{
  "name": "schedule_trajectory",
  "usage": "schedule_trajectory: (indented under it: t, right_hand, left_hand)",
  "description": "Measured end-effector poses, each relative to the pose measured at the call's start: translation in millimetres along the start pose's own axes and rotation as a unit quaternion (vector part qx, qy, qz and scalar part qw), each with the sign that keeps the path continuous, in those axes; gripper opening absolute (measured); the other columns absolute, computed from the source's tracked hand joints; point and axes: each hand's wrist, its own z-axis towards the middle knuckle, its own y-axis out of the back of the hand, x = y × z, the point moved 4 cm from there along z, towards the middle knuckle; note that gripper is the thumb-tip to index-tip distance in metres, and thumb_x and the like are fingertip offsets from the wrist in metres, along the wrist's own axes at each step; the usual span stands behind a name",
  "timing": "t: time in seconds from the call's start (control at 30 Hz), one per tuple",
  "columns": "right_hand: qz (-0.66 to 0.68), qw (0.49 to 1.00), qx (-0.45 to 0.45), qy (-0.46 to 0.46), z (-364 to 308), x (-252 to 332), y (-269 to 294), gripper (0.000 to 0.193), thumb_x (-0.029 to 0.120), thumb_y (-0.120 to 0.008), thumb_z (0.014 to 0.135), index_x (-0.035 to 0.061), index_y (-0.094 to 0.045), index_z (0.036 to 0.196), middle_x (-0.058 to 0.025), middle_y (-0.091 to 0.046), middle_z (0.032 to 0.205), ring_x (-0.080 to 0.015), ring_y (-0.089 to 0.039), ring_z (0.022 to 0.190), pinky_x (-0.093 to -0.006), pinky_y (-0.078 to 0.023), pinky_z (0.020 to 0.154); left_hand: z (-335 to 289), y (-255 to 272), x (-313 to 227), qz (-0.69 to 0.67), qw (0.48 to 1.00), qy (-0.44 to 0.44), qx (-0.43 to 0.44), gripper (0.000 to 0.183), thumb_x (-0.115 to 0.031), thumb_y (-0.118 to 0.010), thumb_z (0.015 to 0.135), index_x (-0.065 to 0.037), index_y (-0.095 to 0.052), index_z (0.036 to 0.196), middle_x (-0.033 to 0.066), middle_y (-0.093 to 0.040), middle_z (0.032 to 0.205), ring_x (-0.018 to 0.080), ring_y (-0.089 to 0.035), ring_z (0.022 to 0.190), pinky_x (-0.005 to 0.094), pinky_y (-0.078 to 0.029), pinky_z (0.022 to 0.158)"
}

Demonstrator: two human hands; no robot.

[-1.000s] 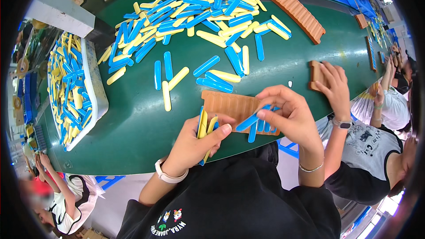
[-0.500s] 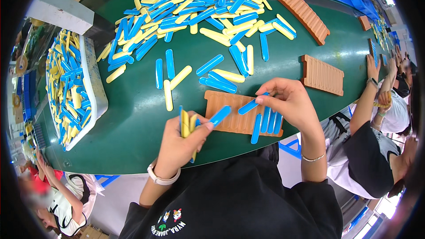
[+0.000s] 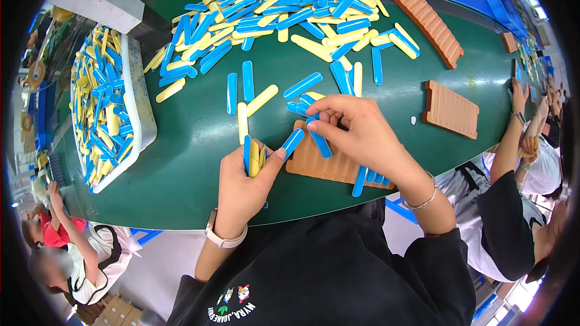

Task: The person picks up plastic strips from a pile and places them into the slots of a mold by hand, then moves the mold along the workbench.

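My left hand (image 3: 244,184) is closed around several flat, round-ended strips, blue and yellow, like small nail files. One blue strip (image 3: 293,142) juts from between its thumb and fingers toward the right. My right hand (image 3: 356,130) pinches the far end of another blue strip (image 3: 321,143), which slants over the left part of a brown grooved block (image 3: 314,168). At the block's right end, blue strips (image 3: 360,181) lie side by side in the grooves, partly hidden by my right wrist. One pokes out past the near edge.
A big heap of blue and yellow strips (image 3: 290,9) covers the far table, with loose ones nearer. A white bin (image 3: 142,108) full of strips stands left. Two more grooved blocks (image 3: 453,108) (image 3: 430,27) lie to the right. Other people work on both sides.
My right hand has moved left and away from me along the block, its blue strip now pointing more toward me. My left hand still grips its bunch. The whole view has shifted slightly.
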Motion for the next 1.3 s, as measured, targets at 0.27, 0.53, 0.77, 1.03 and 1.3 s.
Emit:
schedule_trajectory:
  t: [0.27, 0.53, 0.77, 1.03, 1.3]
  right_hand:
    - [0.005, 0.995, -0.093, 0.02, -8, -9, -1, 0.017, 0.011, -0.068, 0.082, 0.0004, -0.064, 0.095, -0.0091, -0.061, 0.071, -0.0145, -0.054, 0.059, -0.0281, -0.043, 0.058]
    - [-0.21, 0.969, -0.082, 0.097, -11, 0, -3, 0.025, 0.017, -0.075, 0.074, 0.0029, -0.062, 0.09, -0.0094, -0.054, 0.084, -0.0291, -0.055, 0.087, -0.0382, -0.046, 0.075]
    - [-0.274, 0.953, -0.081, 0.098, -20, 4, -4, 0.035, 0.021, -0.078, 0.072, 0.003, -0.061, 0.097, -0.0078, -0.054, 0.091, -0.0242, -0.056, 0.084, -0.0319, -0.048, 0.07]
    - [0.174, 0.981, 0.06, -0.055, -12, 7, -21, 0.028, 0.012, -0.071, 0.081, 0.0026, -0.064, 0.106, -0.0037, -0.065, 0.084, -0.0079, -0.056, 0.066, -0.0237, -0.044, 0.062]
    - [-0.186, 0.976, -0.032, 0.11, 1, 7, -14, 0.026, 0.016, -0.074, 0.074, 0.0056, -0.065, 0.096, -0.0083, -0.061, 0.079, -0.0253, -0.053, 0.084, -0.0356, -0.046, 0.072]
  left_hand:
    - [-4, 3, -5, -0.077, 0.996, 0.034, -0.003, 0.024, -0.014, -0.068, 0.085, -0.003, -0.053, 0.069, -0.0035, -0.046, 0.051, 0.0025, -0.041, 0.043, 0.0208, -0.03, 0.04]
    - [-8, 2, -3, -0.085, 0.996, 0.036, 0.007, 0.024, -0.014, -0.068, 0.085, -0.003, -0.053, 0.069, -0.0033, -0.046, 0.051, 0.0028, -0.041, 0.043, 0.0211, -0.03, 0.041]
    - [-9, -2, 2, -0.092, 0.995, 0.026, 0.024, 0.024, -0.015, -0.069, 0.085, -0.002, -0.054, 0.07, -0.0034, -0.047, 0.052, 0.0022, -0.041, 0.047, 0.0212, -0.029, 0.043]
    - [-13, -8, -8, -0.059, 0.997, 0.013, 0.048, 0.023, -0.019, -0.07, 0.084, -0.002, -0.059, 0.073, -0.0034, -0.049, 0.055, 0.0026, -0.04, 0.051, 0.0226, -0.031, 0.046]
    - [-8, -10, -17, 0.127, 0.983, -0.126, -0.048, 0.027, -0.017, -0.072, 0.082, 0.0, -0.055, 0.07, 0.0022, -0.047, 0.05, 0.0074, -0.037, 0.046, 0.0264, -0.032, 0.044]
